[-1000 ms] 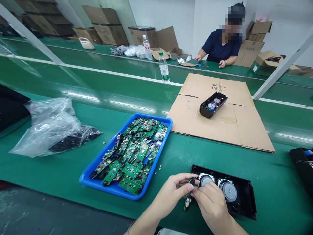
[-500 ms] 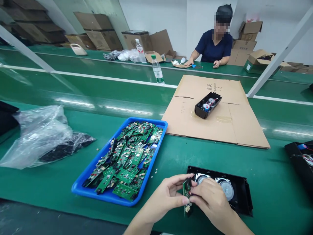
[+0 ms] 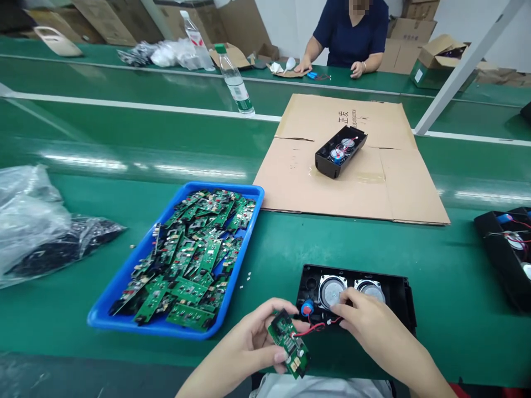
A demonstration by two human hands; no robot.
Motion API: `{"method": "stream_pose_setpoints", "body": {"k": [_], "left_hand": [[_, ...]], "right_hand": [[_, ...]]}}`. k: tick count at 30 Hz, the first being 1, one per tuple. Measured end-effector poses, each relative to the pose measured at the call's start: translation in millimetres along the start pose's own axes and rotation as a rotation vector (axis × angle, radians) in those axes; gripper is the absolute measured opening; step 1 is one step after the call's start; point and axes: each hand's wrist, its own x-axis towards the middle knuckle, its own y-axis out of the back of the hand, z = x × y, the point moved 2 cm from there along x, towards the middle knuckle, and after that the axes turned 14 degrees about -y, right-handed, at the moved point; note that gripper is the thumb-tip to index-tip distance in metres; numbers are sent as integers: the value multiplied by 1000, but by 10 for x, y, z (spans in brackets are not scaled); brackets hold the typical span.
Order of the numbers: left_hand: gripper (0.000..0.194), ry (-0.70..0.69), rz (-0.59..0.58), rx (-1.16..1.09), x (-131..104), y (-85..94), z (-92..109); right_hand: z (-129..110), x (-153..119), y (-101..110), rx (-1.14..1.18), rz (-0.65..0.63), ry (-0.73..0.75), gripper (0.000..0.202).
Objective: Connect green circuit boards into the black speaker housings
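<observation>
My left hand (image 3: 257, 337) holds a green circuit board (image 3: 290, 342) between thumb and fingers, its component side facing up. A red wire (image 3: 313, 328) runs from the board toward the black speaker housing (image 3: 398, 304). Over that housing, my right hand (image 3: 373, 320) has thumb and fingertips closed on a thin wire with a small white plug (image 3: 331, 321). Two round speakers (image 3: 332, 291) sit in the housing, the right one partly covered by my hand. A blue cylindrical part (image 3: 307, 307) lies at the housing's left end.
Left of my hands stands a blue tray (image 3: 93, 318) heaped with circuit boards. Behind lies flat cardboard (image 3: 286, 182) bearing another speaker housing (image 3: 340, 152). A third housing (image 3: 498, 260) is at right, a plastic bag (image 3: 37, 221) at left. A co-worker (image 3: 348, 33) sits across the bench.
My right hand has left the board and moved right, to a wire over the housing. The board has tilted to face up in my left hand. The view has shifted downward and right.
</observation>
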Motion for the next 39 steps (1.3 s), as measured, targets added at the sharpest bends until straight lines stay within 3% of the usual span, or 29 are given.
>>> {"method": "stream_pose_setpoints", "body": {"k": [5, 10, 14, 18, 24, 29, 31, 35, 37, 39], "left_hand": [[30, -18, -48, 367, -66, -61, 8], [26, 38, -34, 703, -99, -308, -1], [26, -15, -74, 663, 83, -579, -70], [28, -91, -48, 626, 257, -722, -136], [32, -159, 64, 625, 327, -745, -194], [47, -179, 0, 692, 348, -681, -230], [50, -166, -19, 734, 350, -648, -228], [43, -200, -8, 820, 367, -618, -217], [37, -297, -2, 864, 387, -633, -205], [32, -405, 13, 897, 403, -657, -182]], "right_hand": [[160, -3, 74, 269, -33, -50, 18], [477, -163, 156, 575, 92, -228, 16], [463, -191, 94, 488, 252, -140, 14], [363, -150, 54, 296, 410, -34, 20], [254, -166, 10, 204, 461, 32, 26], [208, -185, -26, 215, 514, 50, 21], [241, -188, -37, 185, 564, 16, 18], [343, -201, -6, 70, 717, -185, 21], [343, -198, 35, 83, 684, -230, 23], [293, -182, 75, 170, 552, -187, 24]]}}
